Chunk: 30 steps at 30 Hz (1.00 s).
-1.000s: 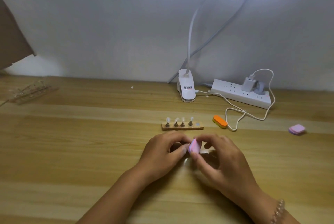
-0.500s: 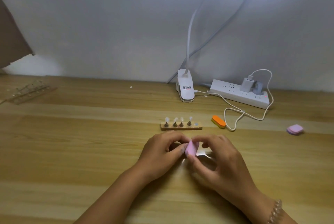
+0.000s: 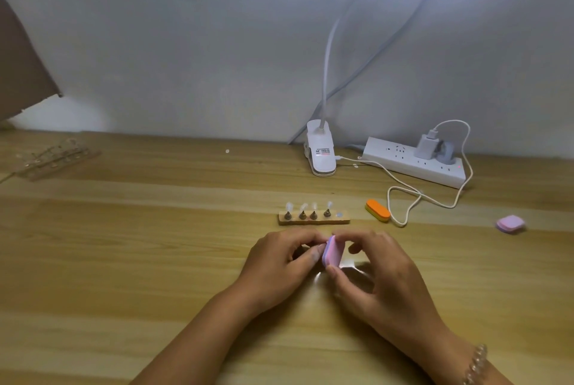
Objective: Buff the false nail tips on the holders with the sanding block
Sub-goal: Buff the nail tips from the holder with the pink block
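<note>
Sanding block (image 3: 334,252), pink: pinched on edge between thumb and fingers of the right hand (image 3: 382,285), over the surface (image 3: 124,260), just before the wooden base (image 3: 313,222). Left hand (image 3: 279,263): fingers curled, thumb tip at the block; whether it grasped anything could not be told. Four nail tips (image 3: 302,207) stood on the base. Hands and block had kept their place since half a second before.

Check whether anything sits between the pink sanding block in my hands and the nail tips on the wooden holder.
Nothing visible does. The sanding block, pinched by the right hand, is just in front of the wooden holder, with only bare table between. The orange buffer lies off to the holder's right.
</note>
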### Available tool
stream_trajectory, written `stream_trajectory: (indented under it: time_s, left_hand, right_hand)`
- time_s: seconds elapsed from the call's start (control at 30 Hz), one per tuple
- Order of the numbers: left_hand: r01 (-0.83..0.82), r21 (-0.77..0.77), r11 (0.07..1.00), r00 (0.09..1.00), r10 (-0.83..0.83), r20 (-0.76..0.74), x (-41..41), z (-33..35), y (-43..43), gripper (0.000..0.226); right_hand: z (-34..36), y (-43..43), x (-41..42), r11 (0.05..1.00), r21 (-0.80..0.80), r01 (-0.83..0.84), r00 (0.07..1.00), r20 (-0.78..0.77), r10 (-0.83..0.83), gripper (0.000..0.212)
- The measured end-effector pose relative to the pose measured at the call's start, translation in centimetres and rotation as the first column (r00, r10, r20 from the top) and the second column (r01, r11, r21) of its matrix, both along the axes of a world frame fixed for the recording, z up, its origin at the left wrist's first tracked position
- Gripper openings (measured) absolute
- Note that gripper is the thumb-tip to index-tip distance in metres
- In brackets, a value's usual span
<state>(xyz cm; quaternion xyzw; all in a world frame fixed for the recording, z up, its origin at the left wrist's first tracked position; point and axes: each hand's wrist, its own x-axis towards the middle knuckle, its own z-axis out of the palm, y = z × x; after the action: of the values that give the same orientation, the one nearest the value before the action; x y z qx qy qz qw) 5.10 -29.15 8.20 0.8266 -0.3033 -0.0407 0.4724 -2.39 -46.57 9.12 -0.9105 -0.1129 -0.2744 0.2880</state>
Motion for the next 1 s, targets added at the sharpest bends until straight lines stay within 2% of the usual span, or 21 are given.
stream_trajectory:
  time_s: [0.13,0.27,0.4,0.47,0.6,0.7,0.87,1.0]
  left_hand:
    - [-0.009,-0.006,1.0,1.0,0.009,0.004,0.09,-0.04,0.04,0.015]
    - [-0.009,0.024,1.0,1.0,0.009,0.001,-0.09,0.0,-0.05,0.017]
    - [-0.025,0.02,0.999,0.999,0.025,-0.021,-0.05,-0.16,-0.15,0.017]
    - [-0.03,0.016,0.999,1.0,0.03,-0.005,-0.03,-0.18,-0.12,0.015]
    - [-0.045,0.024,0.999,0.999,0.045,0.002,0.05,-0.31,-0.06,0.017]
    - [-0.051,0.023,0.998,0.999,0.051,0.004,0.06,-0.28,-0.05,0.019]
    - [-0.038,0.041,0.998,0.999,0.037,0.032,0.05,-0.33,0.01,0.017]
    - [-0.056,0.058,0.997,0.998,0.054,0.044,-0.02,-0.43,-0.02,0.012]
  right_hand:
    - [0.05,-0.52,0.24,0.993,0.079,0.092,0.995,-0.049,-0.089,0.029]
    - [-0.33,-0.24,0.25,0.998,-0.04,0.051,0.999,0.009,-0.05,0.028]
    - [-0.18,-0.57,0.42,0.992,0.069,0.11,0.992,-0.065,-0.106,0.02]
    - [-0.2,-0.54,0.33,0.996,-0.004,0.087,0.986,-0.141,-0.087,0.025]
    - [-0.08,-0.48,0.04,0.979,-0.149,0.139,0.944,-0.279,-0.177,0.051]
    - [-0.05,-0.52,0.1,0.972,-0.189,0.14,0.922,-0.334,-0.198,0.056]
    - [-0.11,-0.31,0.17,0.966,-0.236,0.108,0.927,-0.327,-0.183,0.052]
    - [0.33,-0.37,0.14,0.97,-0.205,0.134,0.925,-0.325,-0.197,0.035]
